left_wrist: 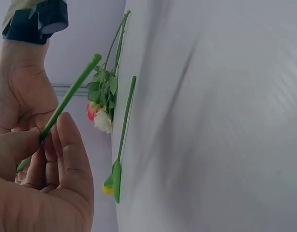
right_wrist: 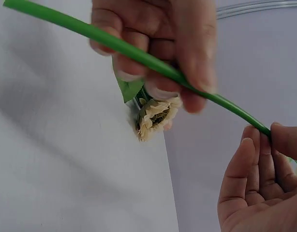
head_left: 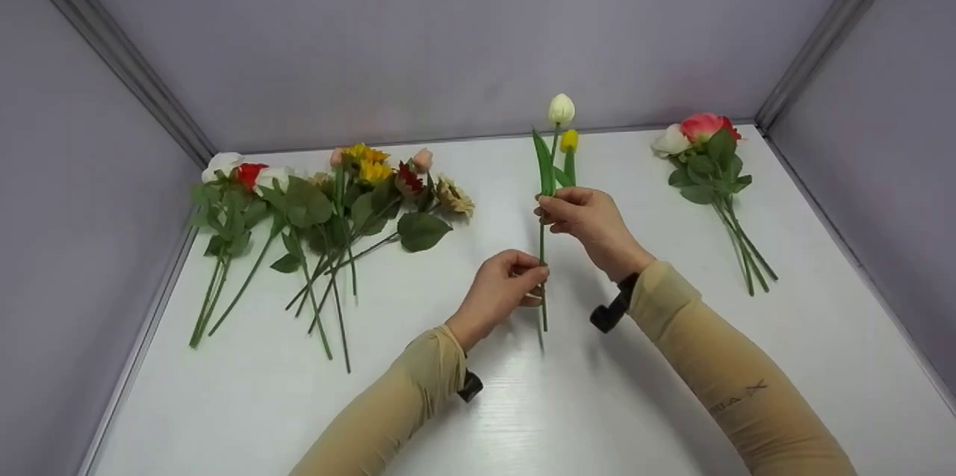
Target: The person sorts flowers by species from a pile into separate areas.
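A white tulip (head_left: pixel 562 110) with long green leaves is held upright over the table between both hands. My left hand (head_left: pixel 502 293) pinches the lower part of its green stem (left_wrist: pixel 71 94) between thumb and fingers. Higher up, just under the leaves, my right hand (head_left: pixel 591 226) pinches the same stem. Beyond the right hand a yellow tulip (head_left: pixel 569 140) lies on the white table, its stem partly hidden behind the hands in the head view. The right wrist view shows the stem (right_wrist: pixel 139 58) running across from one hand to the other.
Many flowers lie on the left: white and red roses (head_left: pixel 251 175), yellow sunflowers (head_left: pixel 373 168) and a cream sunflower (head_left: pixel 454 196), stems crossing. On the right lies a small bunch with a pink flower (head_left: pixel 703 128). Grey panels (head_left: pixel 478 35) enclose the table (head_left: pixel 478 416).
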Tool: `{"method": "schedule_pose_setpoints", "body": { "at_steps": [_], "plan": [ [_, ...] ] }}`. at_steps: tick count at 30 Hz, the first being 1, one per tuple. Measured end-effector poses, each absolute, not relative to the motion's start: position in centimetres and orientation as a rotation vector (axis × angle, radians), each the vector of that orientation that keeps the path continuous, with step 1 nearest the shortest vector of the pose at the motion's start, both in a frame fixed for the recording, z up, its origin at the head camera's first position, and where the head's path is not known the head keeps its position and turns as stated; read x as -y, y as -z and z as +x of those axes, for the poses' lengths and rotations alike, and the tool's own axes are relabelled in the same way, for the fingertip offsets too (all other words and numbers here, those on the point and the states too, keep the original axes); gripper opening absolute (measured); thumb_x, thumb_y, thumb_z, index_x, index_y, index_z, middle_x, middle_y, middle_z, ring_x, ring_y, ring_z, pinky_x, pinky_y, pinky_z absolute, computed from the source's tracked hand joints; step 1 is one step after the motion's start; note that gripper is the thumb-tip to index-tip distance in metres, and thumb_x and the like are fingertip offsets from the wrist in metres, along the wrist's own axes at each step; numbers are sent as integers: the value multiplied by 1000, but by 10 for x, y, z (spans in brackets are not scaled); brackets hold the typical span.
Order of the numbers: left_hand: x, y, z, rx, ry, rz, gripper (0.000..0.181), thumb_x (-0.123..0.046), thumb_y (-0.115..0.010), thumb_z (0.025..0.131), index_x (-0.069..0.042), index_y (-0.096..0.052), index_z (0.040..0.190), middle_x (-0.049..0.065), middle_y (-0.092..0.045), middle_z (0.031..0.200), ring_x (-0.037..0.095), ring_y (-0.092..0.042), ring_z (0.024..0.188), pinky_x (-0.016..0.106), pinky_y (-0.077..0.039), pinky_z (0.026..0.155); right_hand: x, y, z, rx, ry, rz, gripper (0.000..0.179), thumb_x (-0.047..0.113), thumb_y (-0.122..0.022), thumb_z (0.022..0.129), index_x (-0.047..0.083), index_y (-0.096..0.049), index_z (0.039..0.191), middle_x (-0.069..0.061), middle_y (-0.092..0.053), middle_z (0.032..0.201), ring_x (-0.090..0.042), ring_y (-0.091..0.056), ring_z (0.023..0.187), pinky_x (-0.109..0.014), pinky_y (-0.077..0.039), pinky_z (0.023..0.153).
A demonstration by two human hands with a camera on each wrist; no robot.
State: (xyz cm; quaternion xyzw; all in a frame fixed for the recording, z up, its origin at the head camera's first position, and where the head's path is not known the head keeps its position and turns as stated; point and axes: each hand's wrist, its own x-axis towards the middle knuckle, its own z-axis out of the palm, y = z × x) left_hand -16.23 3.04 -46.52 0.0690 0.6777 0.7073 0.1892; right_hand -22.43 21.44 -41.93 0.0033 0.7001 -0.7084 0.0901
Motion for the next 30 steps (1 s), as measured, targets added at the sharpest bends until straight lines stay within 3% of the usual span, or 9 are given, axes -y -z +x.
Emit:
{"method": "schedule_pose_setpoints", "body": {
  "at_steps": [9, 16, 30],
  "plan": [
    [-25, 482, -142, -1837, -1866, 190, 14, -7, -70, 97, 2, -65, 107, 13, -71, 97, 24, -72, 86, 38, -62, 76, -217, 420, -226, -2103, 2112, 58, 34, 25, -76, 95, -3, -71, 114, -16, -73, 109, -23, -69, 96, -41, -55, 92],
    [-28, 485, -141, -1849, -1879, 191, 12, -6, -69, 97, 2, -64, 105, 13, -70, 95, 22, -72, 81, 41, -62, 75, -211, 423, -225, -2049, 2147, 100, 34, 21, -78, 93, -4, -72, 116, -17, -73, 108, -23, -69, 92, -34, -59, 86],
    [-30, 486, -141, -1993, -1810, 305, 12, -10, -68, 98, -1, -65, 105, 7, -68, 95, 19, -72, 82, 37, -62, 74, -211, 426, -230, -2101, 2082, 202, 34, 17, -76, 95, -6, -66, 119, -17, -70, 108, -21, -69, 88, -34, -60, 84]
  ]
}}
